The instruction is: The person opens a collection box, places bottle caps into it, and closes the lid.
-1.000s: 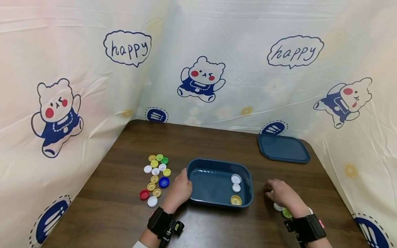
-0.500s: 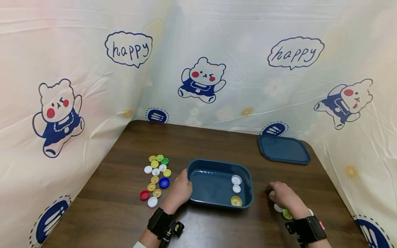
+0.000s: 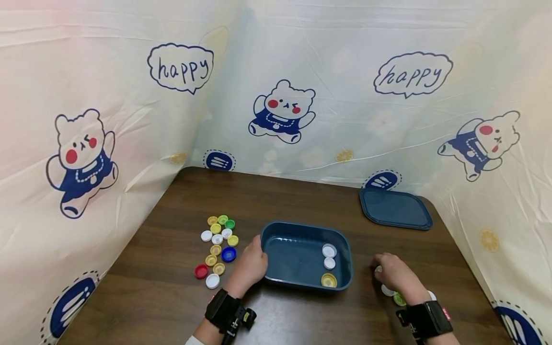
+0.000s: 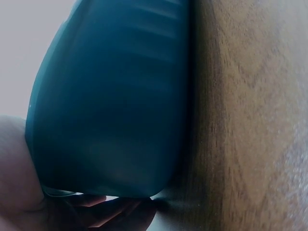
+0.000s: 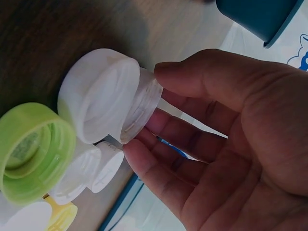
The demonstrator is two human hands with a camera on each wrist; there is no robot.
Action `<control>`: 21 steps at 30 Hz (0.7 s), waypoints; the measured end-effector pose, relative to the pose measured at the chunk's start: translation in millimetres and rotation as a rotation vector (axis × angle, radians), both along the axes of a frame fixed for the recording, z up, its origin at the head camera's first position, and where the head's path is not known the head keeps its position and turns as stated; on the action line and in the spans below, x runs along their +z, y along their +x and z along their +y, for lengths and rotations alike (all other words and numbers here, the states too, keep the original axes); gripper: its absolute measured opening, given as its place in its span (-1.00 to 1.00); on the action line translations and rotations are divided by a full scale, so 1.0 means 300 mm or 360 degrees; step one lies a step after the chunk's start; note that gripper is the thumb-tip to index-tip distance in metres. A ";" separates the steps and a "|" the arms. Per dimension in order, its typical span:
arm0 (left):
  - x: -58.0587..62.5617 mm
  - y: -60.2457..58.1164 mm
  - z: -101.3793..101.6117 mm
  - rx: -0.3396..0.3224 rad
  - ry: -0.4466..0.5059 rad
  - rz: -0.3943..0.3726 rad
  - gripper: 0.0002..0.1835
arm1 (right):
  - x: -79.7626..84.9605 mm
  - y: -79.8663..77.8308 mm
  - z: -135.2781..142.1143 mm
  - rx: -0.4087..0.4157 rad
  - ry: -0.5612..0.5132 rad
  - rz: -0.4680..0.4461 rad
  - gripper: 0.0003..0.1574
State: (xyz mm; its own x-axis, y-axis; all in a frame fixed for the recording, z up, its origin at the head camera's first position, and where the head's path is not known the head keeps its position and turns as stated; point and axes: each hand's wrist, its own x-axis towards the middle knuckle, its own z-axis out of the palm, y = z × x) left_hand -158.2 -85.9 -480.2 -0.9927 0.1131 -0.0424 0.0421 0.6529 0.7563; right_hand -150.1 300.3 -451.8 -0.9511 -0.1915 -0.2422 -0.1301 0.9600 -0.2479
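My left hand [image 3: 249, 262] grips the left wall of a deep blue plastic box [image 3: 293, 281], thumb at its rim and fingers along the side; the box wall [image 4: 110, 101] fills much of the left wrist view. Inside the box lie two white bottle caps and a yellow bottle cap [image 3: 328, 280]. To the right of the box, my right hand [image 3: 396, 274] pinches a white bottle cap [image 5: 149, 98] between thumb and fingertips, low over the table. Against it stands another white cap [image 5: 94, 86], with a light green cap [image 5: 60, 134] beside that one.
Many caps are spread left of the box, among them a red cap [image 3: 201, 271] and a blue cap [image 3: 228, 254]. A flat blue lid [image 3: 396, 207] lies at the back right of the wooden table [image 3: 276, 191]. A printed curtain [image 3: 340, 96] hangs behind.
My right hand has shifted slightly toward me and its fingers have drawn in around the white cap. The left hand and the box have stayed in place.
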 end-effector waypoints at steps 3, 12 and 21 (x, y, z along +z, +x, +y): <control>0.006 0.005 -0.002 -0.0020 -0.0001 0.0000 -0.51 | 0.004 0.002 -0.002 0.0012 0.0002 0.0023 -0.79; 0.009 0.003 -0.004 -0.0023 -0.0009 0.0020 -0.52 | 0.046 -0.007 -0.033 0.0121 -0.0021 0.0154 -0.84; 0.000 0.002 -0.006 -0.0020 0.0009 -0.0010 -0.52 | 0.095 -0.021 -0.106 0.0175 -0.0042 0.0245 -0.86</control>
State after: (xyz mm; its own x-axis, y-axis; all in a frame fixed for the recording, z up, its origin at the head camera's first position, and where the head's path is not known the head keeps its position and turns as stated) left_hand -157.7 -87.5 -480.3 -0.9909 0.1258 -0.0480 0.0455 0.6479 0.7603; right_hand -156.5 268.4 -423.4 -0.9495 -0.3009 -0.0893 -0.2723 0.9313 -0.2420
